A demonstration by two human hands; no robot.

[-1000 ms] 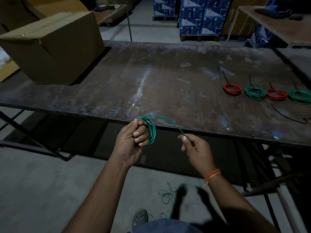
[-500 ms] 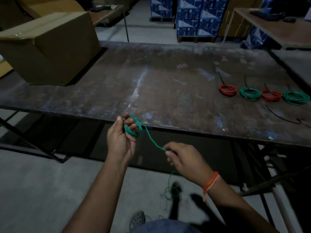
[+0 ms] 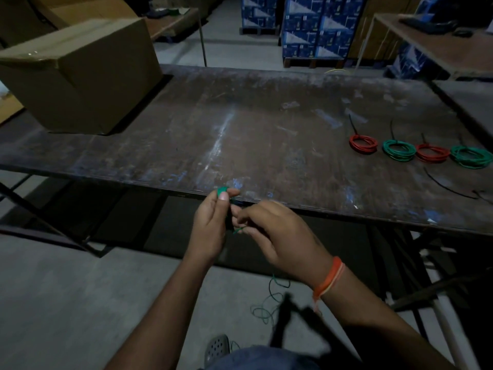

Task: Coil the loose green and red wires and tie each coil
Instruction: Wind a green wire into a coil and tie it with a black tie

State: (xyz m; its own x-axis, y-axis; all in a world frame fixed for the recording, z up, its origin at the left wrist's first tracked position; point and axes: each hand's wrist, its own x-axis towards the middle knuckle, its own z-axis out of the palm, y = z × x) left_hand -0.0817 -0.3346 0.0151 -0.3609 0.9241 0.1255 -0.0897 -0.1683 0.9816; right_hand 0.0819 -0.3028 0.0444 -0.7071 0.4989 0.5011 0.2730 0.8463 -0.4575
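Green wire coil (image 3: 222,191), pinched between hands (image 3: 213,222)

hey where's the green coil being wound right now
In the head view, low centre: the green coil sits in the grip of the left hand, just off the table's near edge, beside the right hand.

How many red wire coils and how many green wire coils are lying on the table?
Red coils: 2, one on the left end of the row and one third along.
Green coils: 2, one second along and one on the right end.
Total on the table: 4.
Another green coil, unfinished, is in the left hand, not on the table.
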